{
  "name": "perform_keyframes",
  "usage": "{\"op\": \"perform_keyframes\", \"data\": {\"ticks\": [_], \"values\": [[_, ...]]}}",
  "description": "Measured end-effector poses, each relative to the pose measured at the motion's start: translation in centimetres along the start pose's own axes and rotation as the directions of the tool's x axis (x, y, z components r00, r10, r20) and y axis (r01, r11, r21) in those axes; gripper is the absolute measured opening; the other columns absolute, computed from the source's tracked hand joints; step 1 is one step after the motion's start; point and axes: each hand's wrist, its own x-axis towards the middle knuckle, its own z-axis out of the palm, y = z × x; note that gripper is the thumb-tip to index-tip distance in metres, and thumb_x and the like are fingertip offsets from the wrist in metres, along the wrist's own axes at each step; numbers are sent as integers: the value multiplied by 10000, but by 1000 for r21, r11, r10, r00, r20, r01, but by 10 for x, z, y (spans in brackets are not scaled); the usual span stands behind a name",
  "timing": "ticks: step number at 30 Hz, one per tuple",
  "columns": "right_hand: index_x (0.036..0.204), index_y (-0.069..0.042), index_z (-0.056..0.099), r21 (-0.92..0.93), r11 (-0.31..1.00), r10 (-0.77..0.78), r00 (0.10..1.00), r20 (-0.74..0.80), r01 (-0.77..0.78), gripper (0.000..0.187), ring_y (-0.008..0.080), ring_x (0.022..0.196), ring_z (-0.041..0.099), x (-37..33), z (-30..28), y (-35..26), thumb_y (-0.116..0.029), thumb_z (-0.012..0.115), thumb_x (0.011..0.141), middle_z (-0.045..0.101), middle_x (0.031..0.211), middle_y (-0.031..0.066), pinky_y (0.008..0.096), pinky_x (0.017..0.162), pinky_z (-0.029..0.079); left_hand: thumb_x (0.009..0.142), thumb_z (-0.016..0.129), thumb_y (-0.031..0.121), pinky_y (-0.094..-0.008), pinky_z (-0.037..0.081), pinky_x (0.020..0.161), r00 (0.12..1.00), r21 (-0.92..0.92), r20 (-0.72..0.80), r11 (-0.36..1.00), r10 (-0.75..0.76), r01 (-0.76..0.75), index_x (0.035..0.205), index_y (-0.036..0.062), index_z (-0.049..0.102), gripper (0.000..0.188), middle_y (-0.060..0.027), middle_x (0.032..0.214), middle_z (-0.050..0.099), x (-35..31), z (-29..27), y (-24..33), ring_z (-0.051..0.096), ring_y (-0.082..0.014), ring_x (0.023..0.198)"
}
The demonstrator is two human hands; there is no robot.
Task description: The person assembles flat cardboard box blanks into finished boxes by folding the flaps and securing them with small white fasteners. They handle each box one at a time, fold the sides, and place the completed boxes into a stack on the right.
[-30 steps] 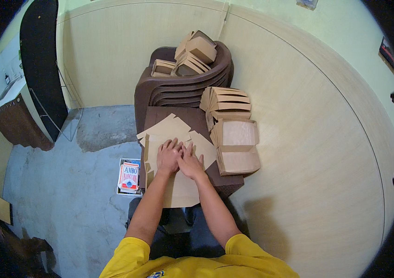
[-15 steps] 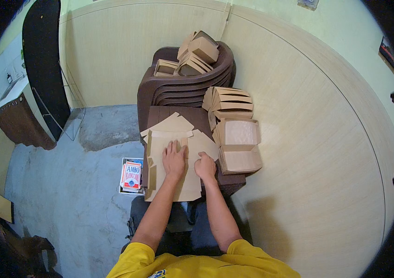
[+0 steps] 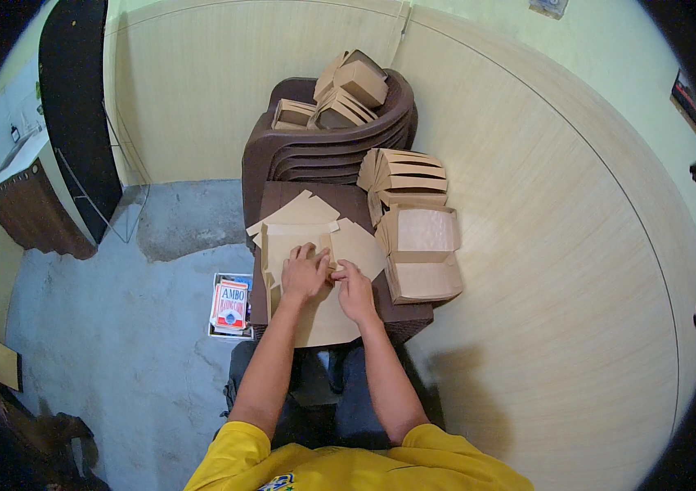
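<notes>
A brown cardboard box blank (image 3: pixel 285 237), partly folded with its left and far edges raised, lies in front of me on a dark brown woven seat. My left hand (image 3: pixel 304 272) rests on it, fingers apart and slightly bent, holding nothing. Close beside it, my right hand (image 3: pixel 355 295) has its fingertips drawn together at the blank's right side edge, near the left fingers. The exact hold is partly hidden by the fingers. More flat cardboard sheets (image 3: pixel 362 250) stick out beneath the blank at the right and far side.
Nested folded boxes (image 3: pixel 408 176) and an open box (image 3: pixel 423 274) stand along the seat's right side. Further boxes (image 3: pixel 356 86) sit atop stacked brown chairs (image 3: pixel 262 155) at the back. A small bin (image 3: pixel 215 331) of card packs is on the floor, left. A wood-panelled wall (image 3: pixel 561 245) rises right.
My right hand has moved left and inward, from the outer sheets to the blank's side edge beside my left hand. The blank's right edge is now being bent up.
</notes>
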Motion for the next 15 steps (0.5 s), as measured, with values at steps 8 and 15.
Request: {"op": "perform_keyframes", "data": {"ticks": [8,15], "values": [[1177,-45,728,-121,992,-64,984,-168,43,318,324,926,726,-9,-7,12,-100,821,878,789,959,109,448,878,547,1087,540,343,-499,351,1248,984,116,-102,984,145,-133,1594,278,556,511,-96,1658,484,-22,4,-4,386,-321,1559],[834,-93,764,-294,948,98,990,-100,-123,302,274,838,673,14,-5,5,-307,960,750,748,785,41,448,826,486,1094,530,325,-462,302,1287,989,158,-53,979,137,-127,1622,255,515,533,-91,1707,423,-23,10,-5,349,-314,1587]]}}
